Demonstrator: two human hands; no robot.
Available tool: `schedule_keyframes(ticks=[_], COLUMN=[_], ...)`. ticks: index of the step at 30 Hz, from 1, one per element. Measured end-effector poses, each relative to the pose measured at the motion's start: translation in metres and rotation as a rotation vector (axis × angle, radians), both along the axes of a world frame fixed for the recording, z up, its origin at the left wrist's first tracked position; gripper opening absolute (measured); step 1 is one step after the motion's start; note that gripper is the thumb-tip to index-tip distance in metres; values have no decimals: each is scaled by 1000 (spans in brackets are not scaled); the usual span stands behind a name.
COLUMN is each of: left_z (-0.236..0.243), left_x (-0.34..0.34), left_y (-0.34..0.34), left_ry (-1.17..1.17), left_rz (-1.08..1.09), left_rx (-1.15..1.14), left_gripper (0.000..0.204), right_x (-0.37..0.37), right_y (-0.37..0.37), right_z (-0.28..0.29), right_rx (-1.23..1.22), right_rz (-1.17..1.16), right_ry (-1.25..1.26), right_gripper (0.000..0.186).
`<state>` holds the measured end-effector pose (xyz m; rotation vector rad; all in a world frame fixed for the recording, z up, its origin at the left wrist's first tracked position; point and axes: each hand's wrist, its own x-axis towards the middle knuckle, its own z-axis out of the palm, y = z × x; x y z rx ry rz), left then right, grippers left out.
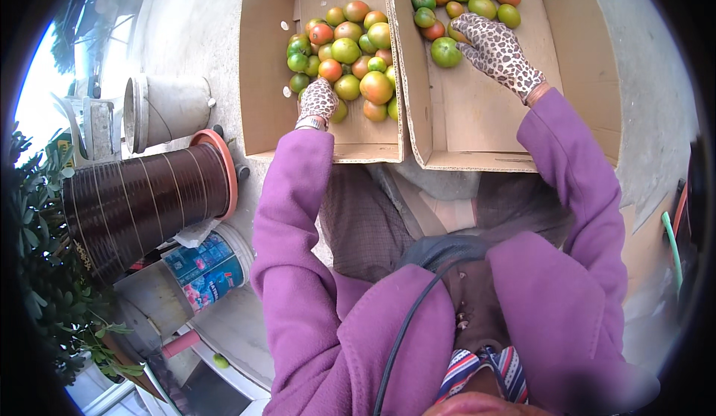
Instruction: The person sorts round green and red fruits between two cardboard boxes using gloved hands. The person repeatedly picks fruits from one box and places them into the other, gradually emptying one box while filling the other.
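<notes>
Both my hands wear leopard-print gloves. My left hand (318, 101) is inside the left cardboard box (262, 65), at the near left edge of a heap of green, orange and reddish tomatoes (345, 51). Its fingers are curled down, and whatever they hold is hidden beneath the glove. Over in the right cardboard box (514, 133), my right hand (498, 52) reaches toward a smaller group of tomatoes. Its fingers close over an orange-green tomato (456, 33), partly covered by the glove. A larger green tomato (446, 53) lies just beside those fingertips.
The two boxes stand side by side on a concrete floor (186, 13). To the left are a white bucket (175, 106), a large dark ribbed pot (149, 196) with an orange rim, a printed tub (209, 267) and leafy plants (45, 267). A green curved handle (671, 244) is at far right.
</notes>
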<state>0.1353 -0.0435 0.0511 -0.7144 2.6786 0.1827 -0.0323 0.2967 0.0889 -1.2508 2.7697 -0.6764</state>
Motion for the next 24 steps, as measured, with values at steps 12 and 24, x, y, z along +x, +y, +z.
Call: schedule_keyframes(ticks=[12, 24], left_z=[144, 95], left_x=[-108, -167], left_y=[100, 146], left_ry=[1203, 514], left_rz=[338, 741], left_rx=[1443, 2950], left_gripper=[32, 34], right_x=[-1, 52], right_y=[4, -30], right_z=[-13, 17], right_rx=[-58, -455], right_rz=[8, 243], right_ry=[22, -186], right_gripper=[33, 36])
